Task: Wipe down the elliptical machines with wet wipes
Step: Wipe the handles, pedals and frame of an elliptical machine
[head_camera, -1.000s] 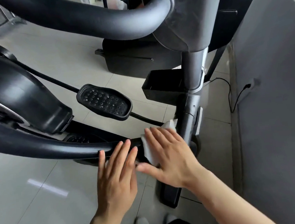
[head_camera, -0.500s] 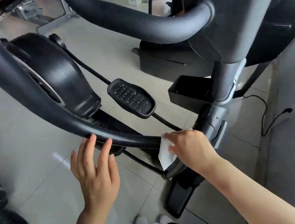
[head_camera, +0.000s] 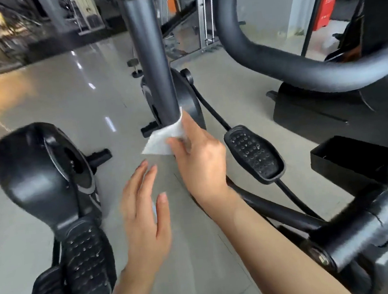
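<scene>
Wipe pinched under right hand fingers, against bar.

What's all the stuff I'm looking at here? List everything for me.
wet wipe: one, white, pressed against the grey bar
grey bar: one, dark grey, rising at centre
curved handlebar: one, black, upper right
foot pedals: two, black, studded, one at right, one at lower left
flywheel housing: one, black, left
tray: one, black, right
red box: one, far right background
floor: glossy grey tiles
right hand: grips the wet wipe
left hand: fingers straight, holding nothing
</scene>
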